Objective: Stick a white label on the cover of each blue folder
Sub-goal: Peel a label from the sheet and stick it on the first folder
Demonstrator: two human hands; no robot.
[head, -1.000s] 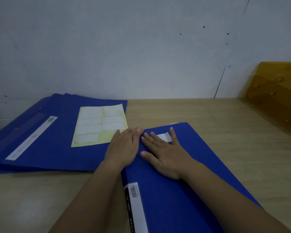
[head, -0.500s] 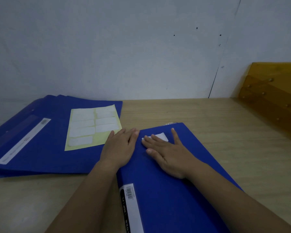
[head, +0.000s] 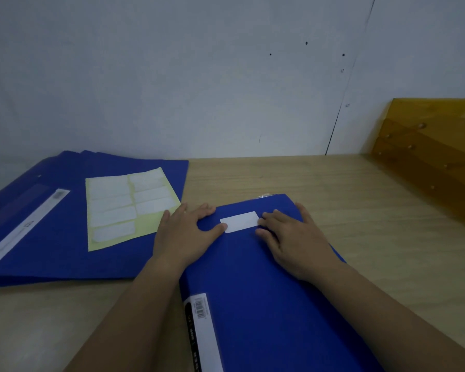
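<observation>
Head view: wooden table carries a blue folder at its near edge, left hand and right hand flat, fingers straight, thumb and fingertips touching either end of its white label.

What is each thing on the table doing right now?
White label: stuck flat on the near folder's cover, fully showing.
Near blue folder: closed, lying flat on the table.
Left hand: flat on the folder's left edge, thumb touching the label's left end.
Right hand: flat on the cover, fingers at the label's right end.
Label sheet: lying on the blue folder stack, some labels left.
Blue folder stack: closed, fanned out.
</observation>
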